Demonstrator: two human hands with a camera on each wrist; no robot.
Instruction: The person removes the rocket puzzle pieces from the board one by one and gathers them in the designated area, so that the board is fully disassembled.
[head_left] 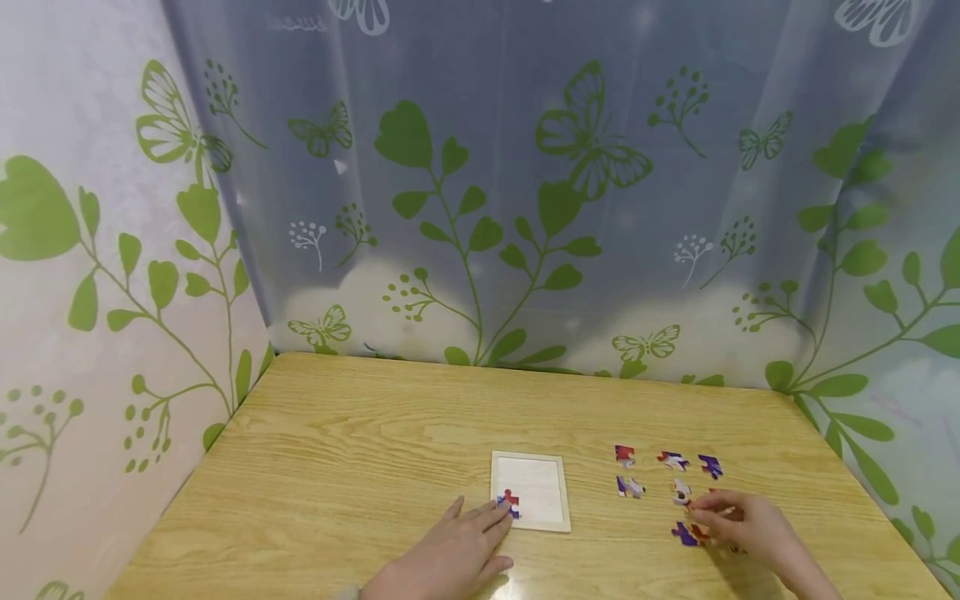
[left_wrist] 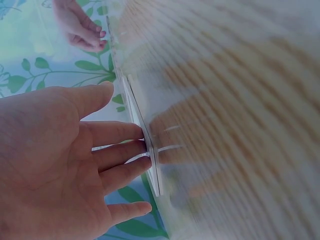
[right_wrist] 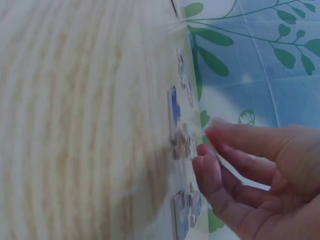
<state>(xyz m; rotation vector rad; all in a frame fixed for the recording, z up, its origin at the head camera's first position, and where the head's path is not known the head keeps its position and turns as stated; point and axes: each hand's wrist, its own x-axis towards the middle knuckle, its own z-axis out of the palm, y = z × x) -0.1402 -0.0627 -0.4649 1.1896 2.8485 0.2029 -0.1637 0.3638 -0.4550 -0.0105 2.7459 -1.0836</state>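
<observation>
A white puzzle tray with a pale wooden rim lies on the table, a red and blue jigsaw piece in its near left corner. My left hand rests straight fingertips on that corner, at the piece. In the left wrist view, its fingers reach the tray's edge, palm visible. My right hand hovers over the loose pieces on the right, close to a white piece with a black spot and a purple piece. Its bent fingers and thumb stand apart, nothing showing between them.
Beyond the right hand lie more jigsaw pieces: a red one, a purple and white one, and two others toward the back. Curtains printed with leaves and butterflies enclose the wooden table at the back and sides.
</observation>
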